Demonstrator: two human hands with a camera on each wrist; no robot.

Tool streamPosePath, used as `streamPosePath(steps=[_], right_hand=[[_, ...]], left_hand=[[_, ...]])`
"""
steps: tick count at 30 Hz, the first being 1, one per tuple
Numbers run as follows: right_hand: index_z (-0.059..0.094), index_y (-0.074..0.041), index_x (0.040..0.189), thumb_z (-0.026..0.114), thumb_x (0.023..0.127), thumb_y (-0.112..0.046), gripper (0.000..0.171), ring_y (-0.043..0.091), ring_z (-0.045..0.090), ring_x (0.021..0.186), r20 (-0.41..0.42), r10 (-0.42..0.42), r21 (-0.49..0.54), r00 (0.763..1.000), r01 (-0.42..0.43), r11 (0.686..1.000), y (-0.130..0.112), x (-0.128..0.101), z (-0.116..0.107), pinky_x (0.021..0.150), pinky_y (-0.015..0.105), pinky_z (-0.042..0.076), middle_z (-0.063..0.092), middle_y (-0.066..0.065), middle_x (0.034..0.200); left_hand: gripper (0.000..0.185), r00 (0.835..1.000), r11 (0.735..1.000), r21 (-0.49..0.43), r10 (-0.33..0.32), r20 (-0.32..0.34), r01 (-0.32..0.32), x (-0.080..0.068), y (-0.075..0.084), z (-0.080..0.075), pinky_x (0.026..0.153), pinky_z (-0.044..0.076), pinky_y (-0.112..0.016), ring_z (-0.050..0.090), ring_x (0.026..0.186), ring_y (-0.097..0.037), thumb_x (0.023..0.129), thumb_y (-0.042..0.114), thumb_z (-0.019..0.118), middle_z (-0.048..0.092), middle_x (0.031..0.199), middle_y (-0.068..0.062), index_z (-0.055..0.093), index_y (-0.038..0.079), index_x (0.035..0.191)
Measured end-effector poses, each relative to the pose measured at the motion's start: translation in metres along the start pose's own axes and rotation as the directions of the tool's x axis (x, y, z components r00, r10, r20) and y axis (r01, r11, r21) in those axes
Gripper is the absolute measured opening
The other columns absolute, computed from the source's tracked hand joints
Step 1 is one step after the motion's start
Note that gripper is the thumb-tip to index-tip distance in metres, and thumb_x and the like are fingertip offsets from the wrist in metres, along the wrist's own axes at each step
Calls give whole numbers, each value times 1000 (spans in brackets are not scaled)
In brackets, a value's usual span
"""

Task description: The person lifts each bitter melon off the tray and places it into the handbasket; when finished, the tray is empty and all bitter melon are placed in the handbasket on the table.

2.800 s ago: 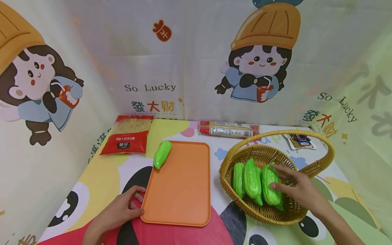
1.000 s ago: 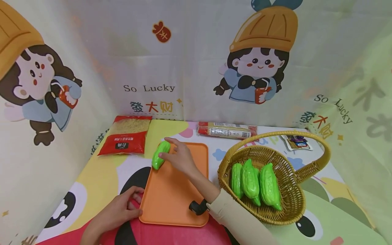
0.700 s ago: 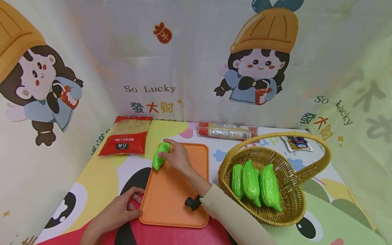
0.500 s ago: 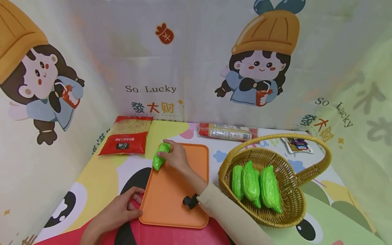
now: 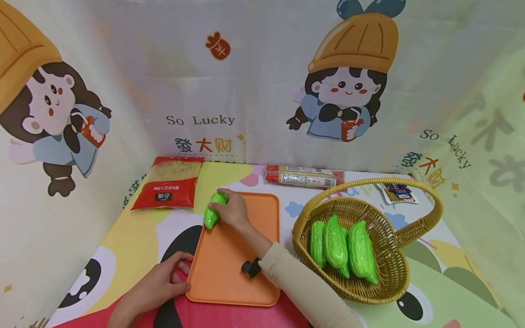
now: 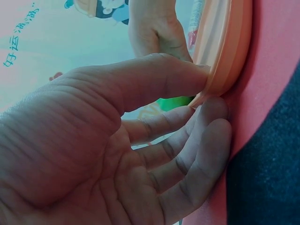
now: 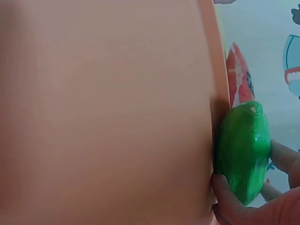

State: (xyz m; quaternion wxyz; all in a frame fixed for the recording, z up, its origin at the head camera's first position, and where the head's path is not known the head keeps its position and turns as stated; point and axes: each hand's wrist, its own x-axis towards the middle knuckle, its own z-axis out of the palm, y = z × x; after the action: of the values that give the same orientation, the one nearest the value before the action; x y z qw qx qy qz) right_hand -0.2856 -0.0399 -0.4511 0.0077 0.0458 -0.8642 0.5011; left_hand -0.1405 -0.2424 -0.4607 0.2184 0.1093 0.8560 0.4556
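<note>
Four green toy gourds are in sight: three lie side by side in the wicker basket [image 5: 393,282] on the right, and one gourd [image 5: 212,210] sits at the far left corner of the orange tray [image 5: 229,273], half over its rim. The right hand [image 5: 229,210] reaches across the tray and curls its fingers and thumb round that gourd; the right wrist view shows the thumb [image 7: 229,197] under it and a fingertip [image 7: 283,157] on its far side, so the grip is closed on the gourd [image 7: 243,150], which presses against the tray's edge [image 7: 213,70]. The left hand [image 5: 162,284] rests at the tray's near left corner; its fingers are nearly straight, the thumb [image 6: 154,79] against the rim [image 6: 225,51] and the other fingertips [image 6: 211,131] on the red part of the surface [image 6: 267,93] beneath, a relaxed grip that holds nothing. Behind the tray lie a red packet of noodles [image 5: 170,182] and a long wrapped bundle [image 5: 303,176]; a small sachet [image 5: 398,192] lies beyond the basket's handle.
</note>
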Motion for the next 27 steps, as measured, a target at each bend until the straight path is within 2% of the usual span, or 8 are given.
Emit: streamPosePath(steps=[5, 11, 16, 22, 27], right_hand=[[66, -16, 130, 79, 85, -26, 49, 17, 55, 92, 6, 8, 4, 1000, -8, 1000, 0, -1, 1, 71, 25, 48, 65, 2, 114], [66, -14, 130, 80, 84, -23, 48, 18, 56, 95, 28, -19, 28, 999, 18, 999, 0, -5, -1, 69, 23, 49, 65, 3, 117], [66, -19, 130, 80, 84, -25, 48, 17, 61, 96, 58, 0, 83, 998, -4, 996, -3, -12, -7, 65, 23, 51, 64, 0, 116], [65, -21, 132, 81, 84, -27, 50, 23, 62, 111, 118, -52, 206, 992, 27, 978, -19, -36, -32, 72, 28, 55, 63, -7, 120], [64, -31, 131, 81, 83, -33, 51, 18, 60, 115, 147, -132, 217, 980, 98, 971, -37, -66, -62, 76, 31, 54, 60, -17, 123]], left_hand=[[62, 999, 999, 10, 42, 3, -42, 1, -1, 0, 67, 53, -27, 60, 77, -19, 82, 18, 80, 57, 99, -5, 46, -3, 129], [62, 999, 999, 6, 50, 9, -50, 1, -1, -1, 66, 53, -27, 61, 76, -18, 82, 18, 80, 57, 99, -5, 46, -3, 129], [62, 998, 998, 9, 55, 8, -55, 2, -1, 0, 66, 53, -27, 61, 76, -18, 82, 18, 80, 57, 99, -5, 46, -3, 129], [63, 999, 999, 17, 51, 1, -51, 2, -2, 1, 68, 53, -26, 60, 77, -19, 81, 19, 81, 57, 99, -5, 47, -2, 129], [63, 999, 999, 16, 35, 0, -35, 1, -1, 0, 68, 53, -26, 59, 79, -20, 81, 19, 81, 57, 98, -5, 47, -2, 129]])
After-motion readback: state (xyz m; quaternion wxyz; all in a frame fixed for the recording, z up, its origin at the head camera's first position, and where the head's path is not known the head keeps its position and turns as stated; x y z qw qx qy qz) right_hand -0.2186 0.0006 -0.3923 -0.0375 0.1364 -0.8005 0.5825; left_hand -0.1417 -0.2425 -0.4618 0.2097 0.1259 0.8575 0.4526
